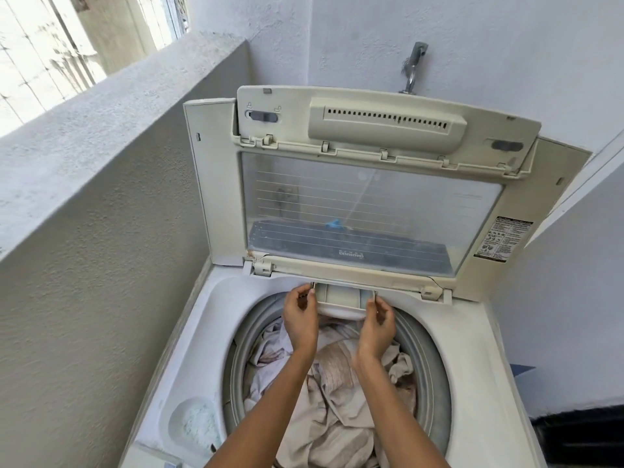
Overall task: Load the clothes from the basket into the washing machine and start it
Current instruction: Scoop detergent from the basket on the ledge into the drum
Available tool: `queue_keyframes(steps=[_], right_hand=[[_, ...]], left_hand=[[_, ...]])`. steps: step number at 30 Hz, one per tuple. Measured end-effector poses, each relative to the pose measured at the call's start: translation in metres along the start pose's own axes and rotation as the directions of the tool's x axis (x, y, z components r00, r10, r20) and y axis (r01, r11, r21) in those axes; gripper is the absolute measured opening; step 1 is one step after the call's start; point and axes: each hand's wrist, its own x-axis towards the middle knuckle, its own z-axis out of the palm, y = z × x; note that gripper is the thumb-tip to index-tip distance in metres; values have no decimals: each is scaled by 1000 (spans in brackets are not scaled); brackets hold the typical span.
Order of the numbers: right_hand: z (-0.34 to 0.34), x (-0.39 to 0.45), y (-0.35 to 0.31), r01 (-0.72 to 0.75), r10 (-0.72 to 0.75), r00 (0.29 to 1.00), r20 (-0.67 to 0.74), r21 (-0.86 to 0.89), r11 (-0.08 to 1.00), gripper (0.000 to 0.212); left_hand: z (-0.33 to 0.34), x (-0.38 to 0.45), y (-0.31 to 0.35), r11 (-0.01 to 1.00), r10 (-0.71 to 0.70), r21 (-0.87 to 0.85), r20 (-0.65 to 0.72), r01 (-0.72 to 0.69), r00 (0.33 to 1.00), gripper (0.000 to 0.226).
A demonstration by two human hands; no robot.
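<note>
A white top-loading washing machine (189,339) stands with its lid (371,211) raised upright against the wall. Beige and pale clothes (337,400) fill the drum. At the drum's far rim a small detergent drawer (342,297) is pulled out. My left hand (299,315) pinches the drawer's left edge and my right hand (378,322) pinches its right edge, both arms reaching over the clothes. No basket is in view.
A grey concrete parapet (101,163) runs along the left. A metal tap (413,67) sticks out of the wall behind the lid. A round recess with white powder residue (196,423) sits at the machine's front left corner. Dark floor shows at the lower right.
</note>
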Motion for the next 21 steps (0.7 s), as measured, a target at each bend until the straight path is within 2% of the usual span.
queue_keyframes(steps=[4,18,21], right_hand=[[-3,-7,4,77,-74,997,36,-85,993,29],[-24,-1,5,146,-103,963,248,-161,976,33],[-24,0,3,145,-92,958,272,-182,973,34]], left_hand=[[-7,2,-8,999,43,15,56,-44,998,21],[-22,-20,-1,976,104,183,94,-120,990,29],[-23,-15,1,955,122,253,151,-158,981,31]])
